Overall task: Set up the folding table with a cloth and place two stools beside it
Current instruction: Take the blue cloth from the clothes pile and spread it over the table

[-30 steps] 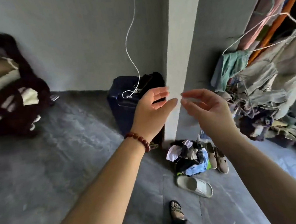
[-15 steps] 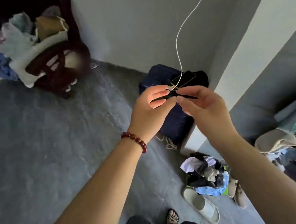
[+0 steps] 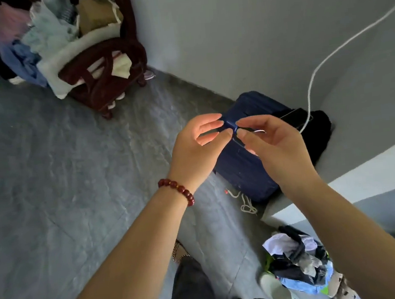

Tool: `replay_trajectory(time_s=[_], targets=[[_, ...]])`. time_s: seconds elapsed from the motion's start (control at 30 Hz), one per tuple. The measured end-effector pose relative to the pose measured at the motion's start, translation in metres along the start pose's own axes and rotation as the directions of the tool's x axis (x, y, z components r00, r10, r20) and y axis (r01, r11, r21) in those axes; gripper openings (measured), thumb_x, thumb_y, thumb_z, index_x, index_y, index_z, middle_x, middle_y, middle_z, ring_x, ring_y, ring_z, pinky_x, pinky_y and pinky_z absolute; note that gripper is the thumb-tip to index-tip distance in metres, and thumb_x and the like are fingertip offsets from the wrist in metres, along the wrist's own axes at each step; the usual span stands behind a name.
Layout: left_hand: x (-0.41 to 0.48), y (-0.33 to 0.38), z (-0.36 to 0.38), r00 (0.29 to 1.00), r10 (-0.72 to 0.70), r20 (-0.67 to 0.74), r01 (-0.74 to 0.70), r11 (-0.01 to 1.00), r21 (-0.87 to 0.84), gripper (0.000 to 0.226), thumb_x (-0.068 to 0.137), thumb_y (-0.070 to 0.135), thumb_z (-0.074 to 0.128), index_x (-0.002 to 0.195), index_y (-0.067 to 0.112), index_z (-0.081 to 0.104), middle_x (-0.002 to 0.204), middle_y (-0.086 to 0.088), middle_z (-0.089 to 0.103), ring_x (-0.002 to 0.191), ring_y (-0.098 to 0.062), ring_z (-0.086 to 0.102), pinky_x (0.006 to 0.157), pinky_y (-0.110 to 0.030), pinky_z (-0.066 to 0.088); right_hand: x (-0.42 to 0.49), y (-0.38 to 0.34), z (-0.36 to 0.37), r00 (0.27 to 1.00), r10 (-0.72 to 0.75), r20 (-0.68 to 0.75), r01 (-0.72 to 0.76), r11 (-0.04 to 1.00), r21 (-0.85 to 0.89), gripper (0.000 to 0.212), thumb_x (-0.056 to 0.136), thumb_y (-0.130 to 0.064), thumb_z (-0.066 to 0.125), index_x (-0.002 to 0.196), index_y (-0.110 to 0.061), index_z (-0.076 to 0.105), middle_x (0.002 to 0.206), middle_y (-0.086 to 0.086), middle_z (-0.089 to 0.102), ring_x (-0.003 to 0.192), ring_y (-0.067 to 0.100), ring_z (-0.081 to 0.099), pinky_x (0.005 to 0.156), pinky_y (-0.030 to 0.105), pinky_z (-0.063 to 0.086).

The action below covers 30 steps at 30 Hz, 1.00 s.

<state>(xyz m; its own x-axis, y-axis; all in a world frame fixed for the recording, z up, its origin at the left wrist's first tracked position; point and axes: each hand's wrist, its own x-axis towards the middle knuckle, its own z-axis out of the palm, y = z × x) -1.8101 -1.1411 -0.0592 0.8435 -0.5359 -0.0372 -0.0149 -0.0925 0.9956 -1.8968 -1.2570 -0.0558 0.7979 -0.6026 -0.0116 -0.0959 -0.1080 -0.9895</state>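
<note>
No folding table, cloth or stool shows in the head view. My left hand (image 3: pixel 196 147), with a red bead bracelet on its wrist, and my right hand (image 3: pixel 273 146) are raised side by side in front of me. Their fingertips almost meet. The fingers of both are loosely bent and nothing lies between them. Behind the hands a navy suitcase (image 3: pixel 242 171) stands on the grey floor against the wall.
A dark phone (image 3: pixel 296 116) lies on the suitcase with a white cable (image 3: pixel 328 55) running up the wall. A dark wooden chair (image 3: pixel 110 70) piled with clothes stands at the far left. A clothes heap (image 3: pixel 299 265) and a pale slipper (image 3: pixel 277 292) lie by a white pillar (image 3: pixel 365 175).
The view has swung left and down, so the wooden chair has come into view and the hanging clothes on the right have gone. My hands have drawn closer together in front of the suitcase.
</note>
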Motion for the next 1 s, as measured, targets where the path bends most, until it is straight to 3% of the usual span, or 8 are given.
replay_trajectory(time_s=[0.17,0.3,0.47,0.7,0.83,1.0], targets=[[0.065,-0.011,-0.067,1.0,-0.023,-0.012,0.023,1.0,0.01,0.029,0.082,0.018,0.068,0.109,0.023,0.061,0.109,0.007,0.065,0.099,0.005,0.06,0.076,-0.005,0.045,0.06,-0.003,0.078,0.999,0.031,0.043,-0.032,0.999,0.029,0.015,0.081,-0.023,0.07,0.097,-0.023,0.068,0.089,-0.01,0.071,0.076,0.006,0.064,0.066,0.015,0.049],[0.104,-0.01,-0.124,0.999,-0.026,-0.047,0.026,1.0,0.007,0.03,0.081,0.014,0.069,0.11,0.019,0.061,0.109,0.003,0.065,0.099,0.003,0.06,0.078,-0.008,0.046,0.096,-0.015,0.138,0.997,0.026,0.068,-0.028,0.999,0.036,0.015,0.082,-0.025,0.071,0.096,-0.024,0.068,0.094,-0.006,0.07,0.078,0.003,0.063,0.069,0.014,0.046],[0.127,-0.011,-0.185,0.995,-0.028,-0.094,0.028,1.0,0.005,0.033,0.081,0.014,0.07,0.113,0.013,0.061,0.11,-0.001,0.065,0.101,-0.002,0.061,0.08,-0.01,0.047,0.121,-0.028,0.201,0.991,-0.009,0.135,0.003,0.999,0.041,0.013,0.082,-0.026,0.07,0.095,-0.027,0.068,0.097,-0.008,0.071,0.083,0.005,0.065,0.078,0.024,0.047],[0.145,-0.013,-0.25,0.985,-0.039,-0.168,0.039,0.999,-0.003,0.028,0.08,0.018,0.072,0.105,0.023,0.061,0.107,0.005,0.065,0.098,0.0,0.061,0.071,-0.006,0.046,0.145,-0.043,0.267,0.979,-0.025,0.201,0.01,0.997,0.075,0.011,0.083,-0.025,0.07,0.093,-0.026,0.068,0.096,-0.007,0.07,0.081,0.002,0.065,0.076,0.02,0.05],[0.16,-0.018,-0.28,0.976,-0.043,-0.213,0.04,0.999,-0.021,0.026,0.079,0.017,0.072,0.101,0.026,0.061,0.103,0.008,0.065,0.093,0.0,0.063,0.069,-0.006,0.046,0.16,-0.045,0.3,0.974,-0.012,0.224,-0.003,0.998,0.068,0.013,0.083,-0.023,0.07,0.096,-0.023,0.068,0.1,-0.006,0.07,0.085,0.005,0.066,0.086,0.028,0.052],[0.189,-0.035,-0.313,0.97,-0.071,-0.234,0.066,0.997,-0.031,0.026,0.08,0.016,0.071,0.103,0.026,0.062,0.103,0.009,0.066,0.092,0.006,0.061,0.069,-0.006,0.046,0.191,-0.037,0.337,0.971,0.004,0.239,-0.017,0.999,0.051,0.013,0.084,-0.019,0.069,0.096,-0.024,0.068,0.102,-0.006,0.069,0.084,0.005,0.065,0.085,0.028,0.052]])
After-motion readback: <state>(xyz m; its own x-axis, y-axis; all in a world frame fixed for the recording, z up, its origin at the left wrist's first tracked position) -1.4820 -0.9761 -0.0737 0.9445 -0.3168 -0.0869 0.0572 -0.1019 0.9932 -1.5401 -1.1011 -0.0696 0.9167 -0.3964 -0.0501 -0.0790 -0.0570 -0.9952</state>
